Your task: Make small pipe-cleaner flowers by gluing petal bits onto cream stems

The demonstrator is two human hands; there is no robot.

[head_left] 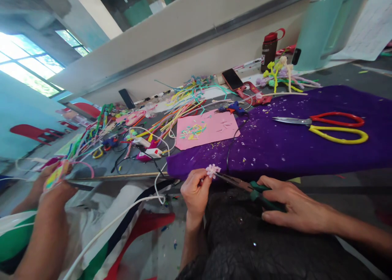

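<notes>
Trimming appears to be the step in hand. The left hand (196, 192) pinches a pale pink flower (212, 170) before the near edge of the purple cloth (266, 145); the right hand (290, 204) grips green-handled scissors (240, 183). Their long axis runs from near right to far left, tips at the flower, which is roundish, its facing unclear. A further cut would call for a steady pinch.

Daylight is coming from the large window (29, 63) at the upper left, which is glaring almost white. The dark cloth (260, 239) over the lap is losing detail in shadow. Wide-angle distortion is stretching the outer parts, where the teal jug (318, 35) is looking soft.
</notes>
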